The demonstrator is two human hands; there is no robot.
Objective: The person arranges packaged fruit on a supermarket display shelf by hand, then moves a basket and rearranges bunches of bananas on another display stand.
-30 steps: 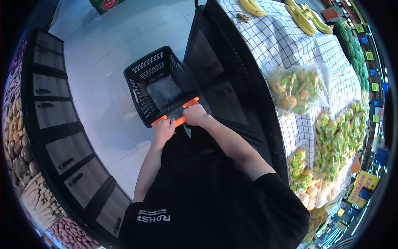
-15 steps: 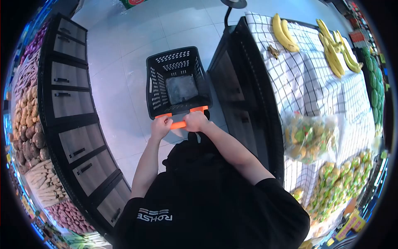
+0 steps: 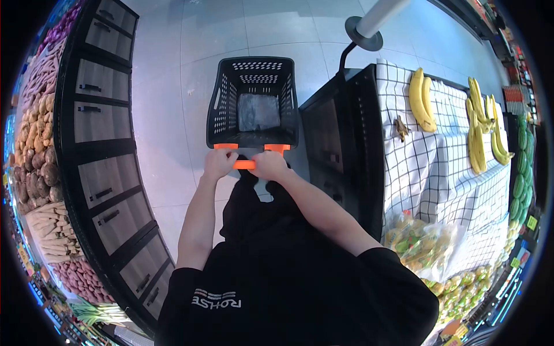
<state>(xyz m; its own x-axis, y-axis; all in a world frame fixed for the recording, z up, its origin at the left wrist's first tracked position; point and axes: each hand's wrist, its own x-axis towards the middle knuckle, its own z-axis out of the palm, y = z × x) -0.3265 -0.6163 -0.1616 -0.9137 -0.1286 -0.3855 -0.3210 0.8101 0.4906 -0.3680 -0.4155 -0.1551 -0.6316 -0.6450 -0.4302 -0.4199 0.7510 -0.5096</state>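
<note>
A black shopping basket (image 3: pixel 251 140) stands on the floor ahead of me, with perforated sides and an orange handle (image 3: pixel 244 165). My left hand (image 3: pixel 219 163) is wrapped round the left part of that handle. Closed over its right part is my right hand (image 3: pixel 269 165), with a short stretch of orange bar showing between the two. Down in the basket, the bottom looks grey and slightly shiny; I cannot tell whether something flat lies there.
Black drawer cabinets (image 3: pixel 104 121) line the left, topped with roots such as pale long radishes (image 3: pixel 53 230). On the right, a checked cloth (image 3: pixel 430 155) bears bananas (image 3: pixel 420 101) and a clear bag of fruit (image 3: pixel 418 242). A white post with a round base (image 3: pixel 363 36) stands ahead right.
I have moved forward along the aisle with the basket. The bananas and bagged fruit now sit lower in view, and the post shows more fully. Both hands keep their hold.
</note>
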